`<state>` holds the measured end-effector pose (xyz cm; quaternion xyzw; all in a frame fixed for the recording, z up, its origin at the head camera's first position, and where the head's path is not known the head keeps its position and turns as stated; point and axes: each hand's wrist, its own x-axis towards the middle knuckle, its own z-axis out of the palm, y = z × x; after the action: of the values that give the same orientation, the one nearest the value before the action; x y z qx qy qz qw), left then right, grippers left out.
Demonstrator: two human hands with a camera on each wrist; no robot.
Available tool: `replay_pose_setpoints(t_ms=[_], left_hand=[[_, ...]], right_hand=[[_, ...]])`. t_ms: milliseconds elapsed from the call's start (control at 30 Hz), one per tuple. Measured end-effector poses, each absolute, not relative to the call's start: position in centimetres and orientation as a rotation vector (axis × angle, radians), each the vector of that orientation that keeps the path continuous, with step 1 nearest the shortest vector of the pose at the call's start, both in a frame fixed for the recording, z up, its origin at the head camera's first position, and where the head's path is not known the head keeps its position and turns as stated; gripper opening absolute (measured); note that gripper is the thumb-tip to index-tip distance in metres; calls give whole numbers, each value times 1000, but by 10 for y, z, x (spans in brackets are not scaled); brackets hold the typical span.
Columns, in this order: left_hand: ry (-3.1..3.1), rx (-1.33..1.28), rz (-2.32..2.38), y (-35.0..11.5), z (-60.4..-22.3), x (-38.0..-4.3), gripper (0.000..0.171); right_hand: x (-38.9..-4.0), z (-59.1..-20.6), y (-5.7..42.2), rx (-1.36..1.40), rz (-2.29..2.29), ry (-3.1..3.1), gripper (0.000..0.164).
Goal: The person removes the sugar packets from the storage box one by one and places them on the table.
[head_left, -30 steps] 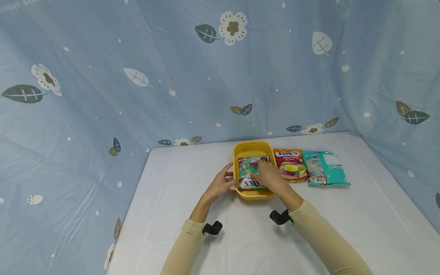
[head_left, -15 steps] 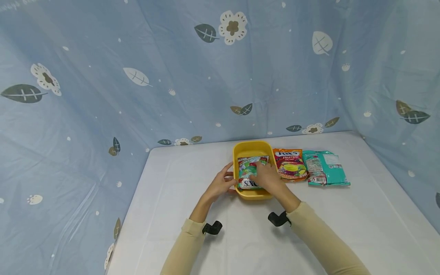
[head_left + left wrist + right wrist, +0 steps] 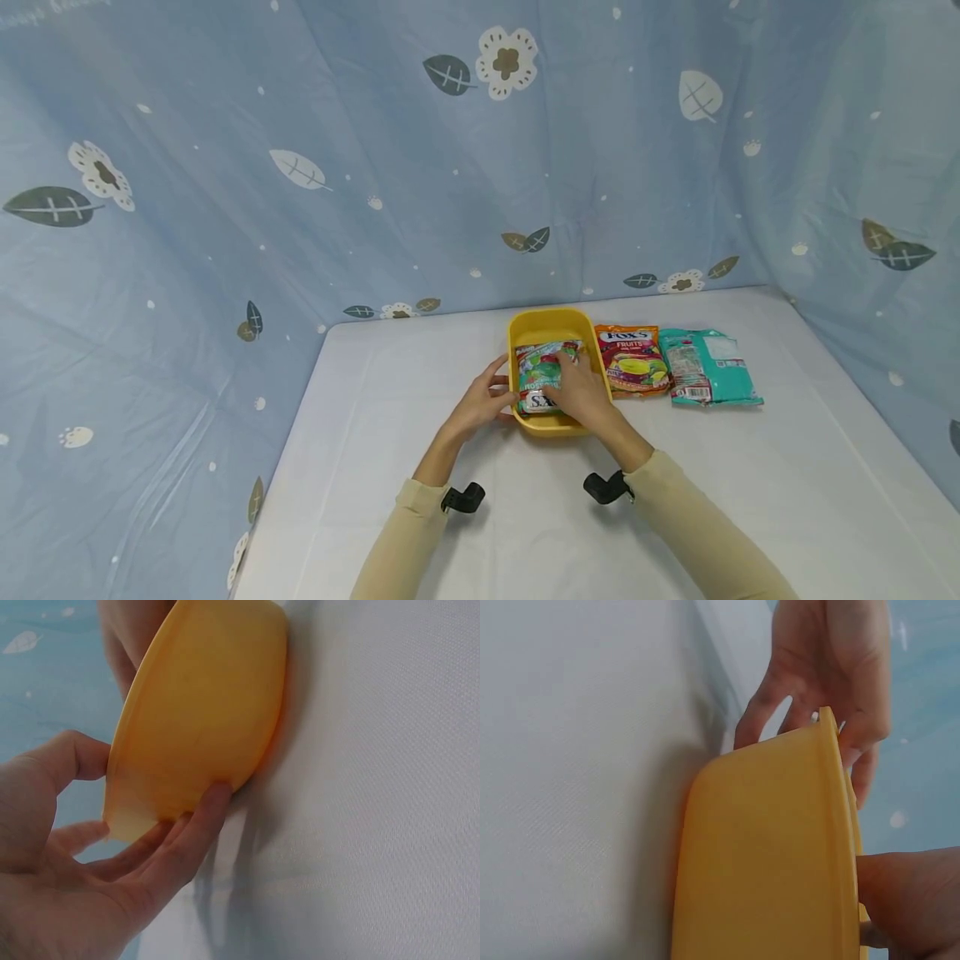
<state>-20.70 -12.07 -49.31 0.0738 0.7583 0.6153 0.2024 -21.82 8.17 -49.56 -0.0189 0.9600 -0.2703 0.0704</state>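
A yellow plastic tub [image 3: 551, 320] stands on the white table, a green and red Fox's candy bag [image 3: 534, 375] lying inside. My left hand [image 3: 481, 403] holds the tub's left side, its thumb at the rim and its fingers spread against the outer wall [image 3: 202, 697], as the left wrist view shows. Reaching over the right rim, my right hand [image 3: 585, 392] grips the candy bag's right part, with the thumb on top. Some of those fingertips are hidden. In the right wrist view, the tub's outer wall [image 3: 765, 847] hides the bag.
Right beside the tub lies an orange and red Fox's Fruits candy bag [image 3: 632, 360]. A teal candy bag [image 3: 712, 368] touches it on the right, back side up. A blue patterned curtain [image 3: 420, 208] hangs behind the table [image 3: 405, 392] and at its sides.
My right hand has shifted slightly left and toward me, and the candy bag in the tub has slid slightly left with it. My left hand keeps its place on the tub.
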Motion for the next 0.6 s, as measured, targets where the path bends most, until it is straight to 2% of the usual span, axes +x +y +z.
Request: replay_pose_setpoints(t_ms=[300,600], left_hand=[[2116,217,1704,-121,-493,-208,79],[2121,234,1698,-120,-493,-208,78]], right_hand=[[-219,-499,85,-76,-805,2854,77],[-220,-500,85,-115,-789,2904,71]])
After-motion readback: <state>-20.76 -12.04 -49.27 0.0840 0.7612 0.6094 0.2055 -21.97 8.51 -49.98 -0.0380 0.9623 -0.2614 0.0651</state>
